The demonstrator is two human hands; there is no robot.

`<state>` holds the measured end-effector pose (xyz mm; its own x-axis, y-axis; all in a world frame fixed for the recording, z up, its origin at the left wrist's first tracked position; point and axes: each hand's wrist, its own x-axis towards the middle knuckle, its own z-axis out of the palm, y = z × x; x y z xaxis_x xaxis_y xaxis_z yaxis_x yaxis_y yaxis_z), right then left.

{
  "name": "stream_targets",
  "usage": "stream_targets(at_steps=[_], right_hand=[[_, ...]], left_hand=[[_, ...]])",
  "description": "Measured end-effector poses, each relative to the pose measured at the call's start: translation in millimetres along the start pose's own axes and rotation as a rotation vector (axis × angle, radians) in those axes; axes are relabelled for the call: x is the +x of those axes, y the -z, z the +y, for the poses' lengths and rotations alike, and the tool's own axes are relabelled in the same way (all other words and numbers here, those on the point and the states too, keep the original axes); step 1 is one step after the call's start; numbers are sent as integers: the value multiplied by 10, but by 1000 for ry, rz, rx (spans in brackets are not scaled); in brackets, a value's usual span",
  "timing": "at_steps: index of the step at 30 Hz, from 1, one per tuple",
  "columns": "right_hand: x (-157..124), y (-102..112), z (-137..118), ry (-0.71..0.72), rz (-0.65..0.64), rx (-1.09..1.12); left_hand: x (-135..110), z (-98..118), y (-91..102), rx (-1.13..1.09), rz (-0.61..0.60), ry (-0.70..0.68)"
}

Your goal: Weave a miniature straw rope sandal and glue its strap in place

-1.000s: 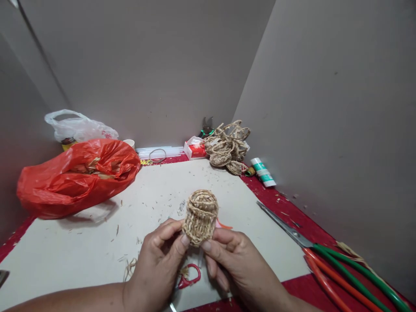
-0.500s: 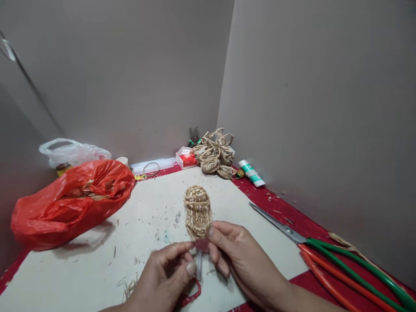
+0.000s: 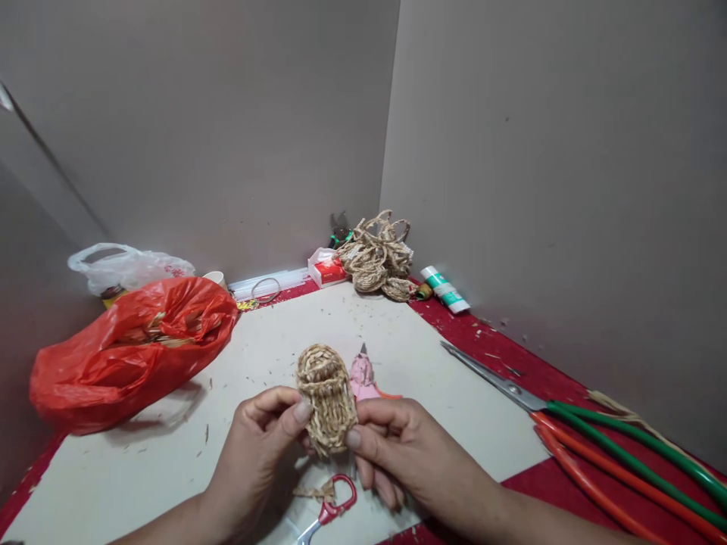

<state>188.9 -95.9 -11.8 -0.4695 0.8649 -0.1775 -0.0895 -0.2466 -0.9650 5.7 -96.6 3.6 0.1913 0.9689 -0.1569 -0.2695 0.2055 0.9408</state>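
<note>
A small woven straw slipper, oval with a raised band across it, is held upright between my two hands. My left hand pinches its left edge between thumb and fingers. On the lower right edge, my right hand grips with thumb and forefinger. Just behind the slipper is a pink glue gun with a metal tip, partly hidden by the slipper and my right hand. Below my hands lie scissors with red handles, cut off by the lower picture edge, and a straw scrap.
At left sits a red plastic bag of straw. Large shears with green and orange handles lie at right. Along the back are clear sticks, a red-and-white box, a braided straw bundle and a green-and-white roll.
The slipper has moved left and nearer. My left hand has left the glue gun and now pinches the slipper's edge. The gun's pink front and the red-handled scissors show more.
</note>
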Motion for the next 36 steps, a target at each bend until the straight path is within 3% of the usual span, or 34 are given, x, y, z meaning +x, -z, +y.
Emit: stream_targets(at_steps=[4,9,19,28,36], right_hand=[[-71,72,-137,17,-6,-77],[-57,192,-174,106,178,17],[19,119,-60,54,123,155],[6,125,-91,104,129,58],[17,96,-61,112,138,11]], left_hand=[[36,-5,63,5,12,-15],[43,-21,89,32,-30,5],[63,-77,83,-44,-77,57],[55,4,46,-26,-76,33],[43,39,46,-38,-262,112]])
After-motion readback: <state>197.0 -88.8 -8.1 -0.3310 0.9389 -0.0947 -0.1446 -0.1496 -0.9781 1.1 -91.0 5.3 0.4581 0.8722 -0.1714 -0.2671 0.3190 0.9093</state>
